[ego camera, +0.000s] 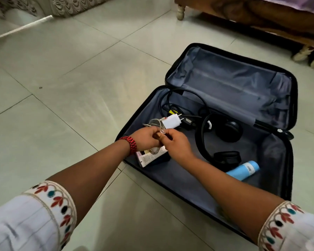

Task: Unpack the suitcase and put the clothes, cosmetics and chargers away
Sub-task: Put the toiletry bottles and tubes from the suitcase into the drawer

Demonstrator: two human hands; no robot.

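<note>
A black suitcase lies open on the floor with grey lining. Over its left part my left hand and my right hand meet, both pinching the white cable of a white charger. Under my hands lies a white cosmetic tube. Black headphones rest in the middle, a black charger with its cord lies further back, and a blue bottle is on its side at the near right.
The suitcase lid lies flat behind, lined grey. A wooden bed frame with carved legs stands at the back right. Pale floor tiles spread to the left. A curtain hem hangs at the top left.
</note>
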